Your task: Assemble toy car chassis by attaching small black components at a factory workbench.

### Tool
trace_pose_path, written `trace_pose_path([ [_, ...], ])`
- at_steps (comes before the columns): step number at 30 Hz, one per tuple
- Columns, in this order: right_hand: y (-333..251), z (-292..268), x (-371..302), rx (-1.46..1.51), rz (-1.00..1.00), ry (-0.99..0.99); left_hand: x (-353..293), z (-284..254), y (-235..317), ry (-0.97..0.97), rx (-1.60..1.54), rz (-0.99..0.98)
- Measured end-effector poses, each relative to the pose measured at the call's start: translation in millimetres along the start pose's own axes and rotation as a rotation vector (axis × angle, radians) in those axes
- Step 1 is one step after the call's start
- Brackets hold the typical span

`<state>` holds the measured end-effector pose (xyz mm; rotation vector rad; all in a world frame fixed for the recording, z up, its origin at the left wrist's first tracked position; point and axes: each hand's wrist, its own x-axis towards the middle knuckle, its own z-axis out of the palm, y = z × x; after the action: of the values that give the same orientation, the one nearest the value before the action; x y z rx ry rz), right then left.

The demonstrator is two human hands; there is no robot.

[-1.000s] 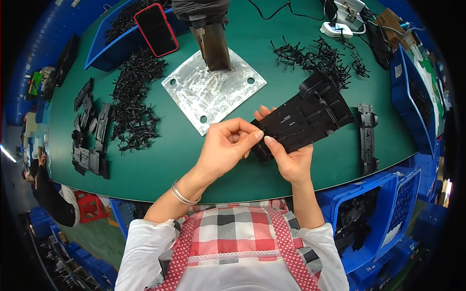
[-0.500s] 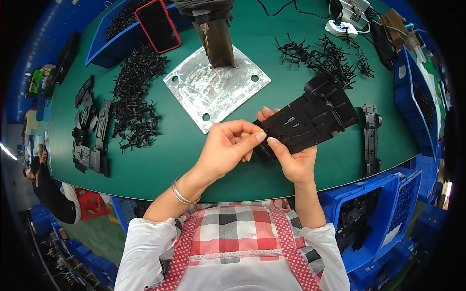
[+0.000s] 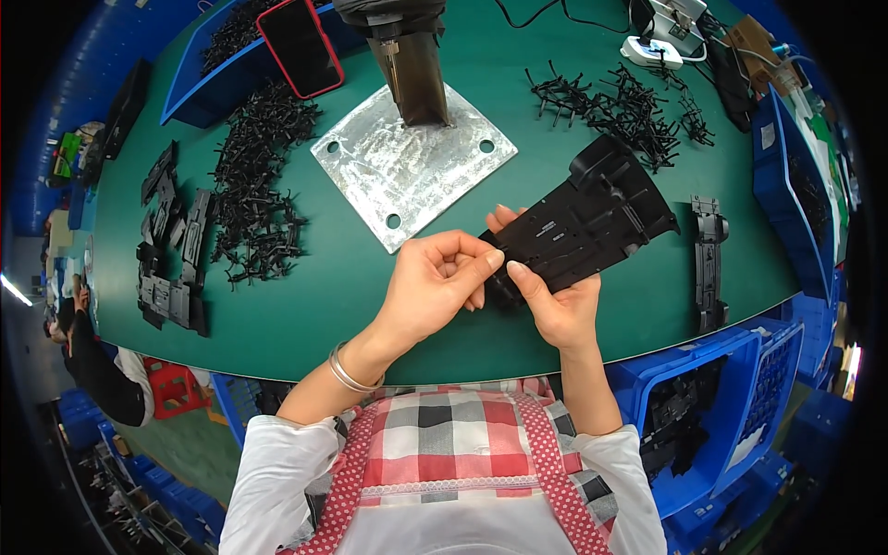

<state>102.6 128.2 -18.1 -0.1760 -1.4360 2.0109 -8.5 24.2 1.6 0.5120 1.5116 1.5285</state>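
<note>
My right hand [image 3: 562, 310] holds a long black moulded plastic chassis-like part [image 3: 578, 227] above the table, thumb on top and fingers underneath. The part slants up toward the right, its wider, curved end farthest from me. At its near left end my left hand [image 3: 435, 282] is closed in a pinch, thumb and forefinger touching that end. Whatever lies between those fingertips is hidden or too small to name. A bangle [image 3: 348, 370] circles my left wrist.
A metal plate with a post [image 3: 416, 162] stands ahead on the green table. Small black plastic pieces lie heaped at left [image 3: 259, 185] and far right [image 3: 620, 106]. Longer black parts [image 3: 171, 296] lie farther left, another [image 3: 708, 264] at right. Blue bins [image 3: 689, 356] and a red-cased phone [image 3: 301, 46] surround these.
The black part has tilted a little in my right hand, its far end shifting slightly left. My left hand keeps its pinch at the near end, almost unmoved.
</note>
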Motion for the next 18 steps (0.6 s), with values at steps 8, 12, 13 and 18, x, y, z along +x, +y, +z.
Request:
trace_pose_path([
  [8, 1, -2, 3, 0.037, 0.054, 0.058, -1, -26, 9, -0.105, 0.12, 0.109],
  [12, 2, -5, 7, 0.124, 0.184, 0.13, 2, -39, 7, -0.183, 0.489, 0.311],
  [13, -1, -2, 10, 0.207, 0.227, 0.161, 4, -42, 6, -0.186, 0.539, 0.354],
  [18, -6, 0, 14, 0.313, 0.298, 0.167, 3, -46, 6, -0.218, 0.529, 0.379],
])
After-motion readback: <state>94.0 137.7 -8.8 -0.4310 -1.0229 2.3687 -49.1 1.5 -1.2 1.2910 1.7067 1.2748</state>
